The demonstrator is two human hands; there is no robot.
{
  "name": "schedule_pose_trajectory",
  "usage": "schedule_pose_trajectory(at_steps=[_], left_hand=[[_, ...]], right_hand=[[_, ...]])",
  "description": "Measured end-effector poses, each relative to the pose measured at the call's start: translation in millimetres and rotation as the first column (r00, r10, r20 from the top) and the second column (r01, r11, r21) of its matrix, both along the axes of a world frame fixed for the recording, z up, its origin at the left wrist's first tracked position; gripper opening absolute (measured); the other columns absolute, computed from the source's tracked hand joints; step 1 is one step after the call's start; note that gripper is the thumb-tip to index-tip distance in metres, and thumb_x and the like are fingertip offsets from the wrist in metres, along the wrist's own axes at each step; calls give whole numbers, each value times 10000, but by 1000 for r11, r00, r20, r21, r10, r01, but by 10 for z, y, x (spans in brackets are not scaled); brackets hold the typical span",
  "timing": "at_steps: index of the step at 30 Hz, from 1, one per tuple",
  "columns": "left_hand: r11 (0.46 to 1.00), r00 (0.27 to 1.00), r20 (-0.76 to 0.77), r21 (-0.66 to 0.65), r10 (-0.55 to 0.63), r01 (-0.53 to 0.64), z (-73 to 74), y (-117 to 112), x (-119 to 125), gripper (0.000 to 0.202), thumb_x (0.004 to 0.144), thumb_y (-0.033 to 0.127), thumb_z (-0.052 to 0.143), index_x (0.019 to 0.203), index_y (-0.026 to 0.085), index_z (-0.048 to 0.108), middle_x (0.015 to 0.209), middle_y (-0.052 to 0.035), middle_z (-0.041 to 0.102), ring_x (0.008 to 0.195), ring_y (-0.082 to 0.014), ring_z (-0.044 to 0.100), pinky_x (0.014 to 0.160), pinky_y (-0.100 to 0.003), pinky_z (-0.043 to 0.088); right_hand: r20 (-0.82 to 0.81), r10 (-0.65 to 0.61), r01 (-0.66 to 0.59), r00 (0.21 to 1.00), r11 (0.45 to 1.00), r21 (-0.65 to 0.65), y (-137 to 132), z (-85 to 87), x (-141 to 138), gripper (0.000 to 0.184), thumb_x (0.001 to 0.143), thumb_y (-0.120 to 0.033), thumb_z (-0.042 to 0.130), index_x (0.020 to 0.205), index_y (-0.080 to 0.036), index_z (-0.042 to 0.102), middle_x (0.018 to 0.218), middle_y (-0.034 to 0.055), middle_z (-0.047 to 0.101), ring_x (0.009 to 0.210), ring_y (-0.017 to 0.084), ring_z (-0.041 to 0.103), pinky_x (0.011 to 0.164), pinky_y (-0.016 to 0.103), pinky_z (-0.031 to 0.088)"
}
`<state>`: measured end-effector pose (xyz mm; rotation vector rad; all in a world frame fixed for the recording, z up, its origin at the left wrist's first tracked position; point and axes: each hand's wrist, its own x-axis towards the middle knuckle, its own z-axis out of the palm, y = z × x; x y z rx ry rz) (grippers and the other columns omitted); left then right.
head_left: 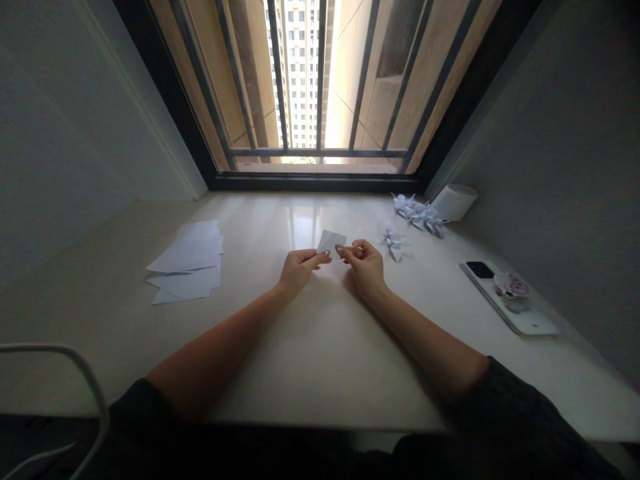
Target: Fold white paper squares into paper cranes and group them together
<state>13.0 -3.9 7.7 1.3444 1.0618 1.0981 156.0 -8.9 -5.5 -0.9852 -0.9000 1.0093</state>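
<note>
Pinching a small folded white paper [331, 240], my left hand [299, 267] and right hand [367, 265] meet over the desk [320, 353], straight below the window [310, 87]. Mid-fold, I judge; the next crease needs edges aligned.

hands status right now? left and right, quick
left hand: closed, pinching the folded paper above the table.
right hand: closed, fingertips pinching the right corner of the same paper.

Left hand [299, 266] and right hand [365, 261] pinch a folded white paper [331, 241] above the pale table [320, 360]
</note>
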Motion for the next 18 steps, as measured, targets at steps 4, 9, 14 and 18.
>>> schedule_pose_trajectory(at_steps=[4, 9, 14, 18], left_hand=[[998, 999, -12, -20, -51, 51, -6, 18, -15, 298, 701, 411, 639, 791, 145, 739, 875, -102, 727, 900, -235, 635, 750, -322, 452], [989, 989, -28, -4, -147, 147, -10, 35, -36, 298, 731, 400, 612, 839, 150, 734, 924, -102, 723, 922, -236, 639, 754, -318, 443], [978, 980, -38, 66, -193, 195, -20, 23, -31, 347, 739, 434, 626, 916, 146, 706, 954, -96, 716, 930, -232, 649, 734, -291, 449], [990, 992, -54, 73, -114, 117, -33, 15, -24, 384, 757, 484, 601, 852, 126, 706, 883, -115, 723, 877, -231, 665, 716, -298, 473]], right_hand=[[-30, -25, 24, 999, 999, -34, 12, 0, 15, 411, 524, -402, 796, 664, -211, 459, 578, -40, 632, 526, 106, 530, 530, 234, 383], [-5, -34, 34, 999, 999, -21, 44, -41, 48, 389, 549, -414, 780, 681, -214, 474, 560, -48, 615, 530, 110, 540, 526, 230, 384], [95, -58, 55, 994, 998, 32, 70, -77, 85, 345, 599, -425, 751, 679, -207, 496, 536, -57, 579, 512, 102, 520, 513, 227, 379], [125, -41, 36, 991, 998, 45, 49, -57, 74, 319, 614, -412, 746, 701, -206, 518, 574, -38, 617, 543, 117, 553, 543, 243, 411]])
